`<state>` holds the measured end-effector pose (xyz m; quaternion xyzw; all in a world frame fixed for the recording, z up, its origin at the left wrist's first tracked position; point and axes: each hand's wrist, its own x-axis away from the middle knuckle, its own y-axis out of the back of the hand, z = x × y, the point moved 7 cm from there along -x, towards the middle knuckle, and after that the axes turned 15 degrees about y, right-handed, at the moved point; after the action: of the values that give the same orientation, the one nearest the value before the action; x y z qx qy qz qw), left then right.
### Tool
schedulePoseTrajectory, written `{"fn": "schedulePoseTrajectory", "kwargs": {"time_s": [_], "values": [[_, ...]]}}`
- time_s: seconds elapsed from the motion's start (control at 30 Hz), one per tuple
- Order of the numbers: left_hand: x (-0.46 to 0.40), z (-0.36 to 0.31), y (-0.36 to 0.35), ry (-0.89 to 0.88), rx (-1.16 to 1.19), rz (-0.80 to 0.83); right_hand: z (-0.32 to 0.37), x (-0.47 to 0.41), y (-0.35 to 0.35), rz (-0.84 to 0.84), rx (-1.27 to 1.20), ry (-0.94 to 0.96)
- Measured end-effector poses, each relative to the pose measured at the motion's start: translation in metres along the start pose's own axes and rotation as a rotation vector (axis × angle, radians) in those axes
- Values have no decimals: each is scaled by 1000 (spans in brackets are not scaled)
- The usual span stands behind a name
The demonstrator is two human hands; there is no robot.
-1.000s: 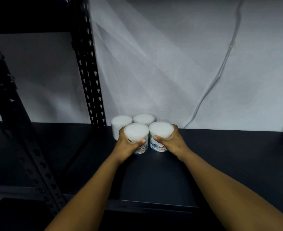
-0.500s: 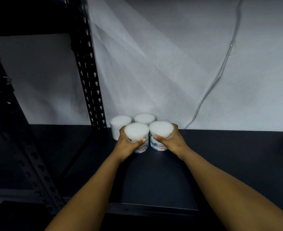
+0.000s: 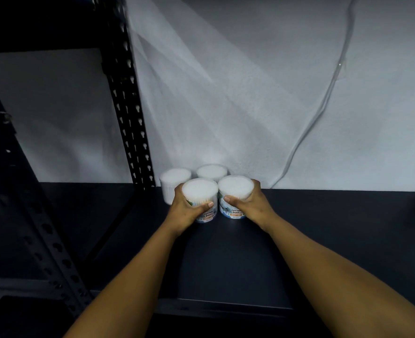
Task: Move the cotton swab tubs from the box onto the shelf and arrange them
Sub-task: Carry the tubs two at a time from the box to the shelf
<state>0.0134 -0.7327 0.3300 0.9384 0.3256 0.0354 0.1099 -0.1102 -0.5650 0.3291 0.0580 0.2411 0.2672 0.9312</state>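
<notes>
a: where do the tubs stand?

b: four round white-topped cotton swab tubs sit clustered at the back of the dark shelf (image 3: 299,240), by the black slotted upright (image 3: 128,113). your left hand (image 3: 185,212) wraps the front left tub (image 3: 199,193); your right hand (image 3: 250,203) wraps the front right tub (image 3: 235,187).

a: how do i finish well?

b: likely by pressing both front tubs gently against the back pair (image 3: 194,174), labels forward, then letting go without tipping them.

white fabric backdrop (image 3: 250,106), thin pale cable (image 3: 321,111) hanging across it
</notes>
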Motion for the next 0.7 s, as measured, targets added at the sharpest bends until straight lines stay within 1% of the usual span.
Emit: {"fn": "schedulePoseTrajectory", "kwargs": {"time_s": [0.17, 0.33, 0.43, 0.5, 0.6, 0.7], "values": [[1, 0, 1, -7, -20, -10, 0, -1, 0, 34, 19, -6], [8, 5, 1, 50, -71, 6, 5, 1, 2, 63, 72, -3], [19, 6, 3, 62, -170, -34, 9, 11, 6, 89, 227, -3], [31, 3, 8, 32, -270, -90, 8, 19, 8, 118, 361, 6], [51, -4, 12, -58, -508, -177, 13, 32, 10, 199, 608, 34], [69, -4, 13, -46, -732, -216, 34, 52, 11, 280, 813, 57]]}}
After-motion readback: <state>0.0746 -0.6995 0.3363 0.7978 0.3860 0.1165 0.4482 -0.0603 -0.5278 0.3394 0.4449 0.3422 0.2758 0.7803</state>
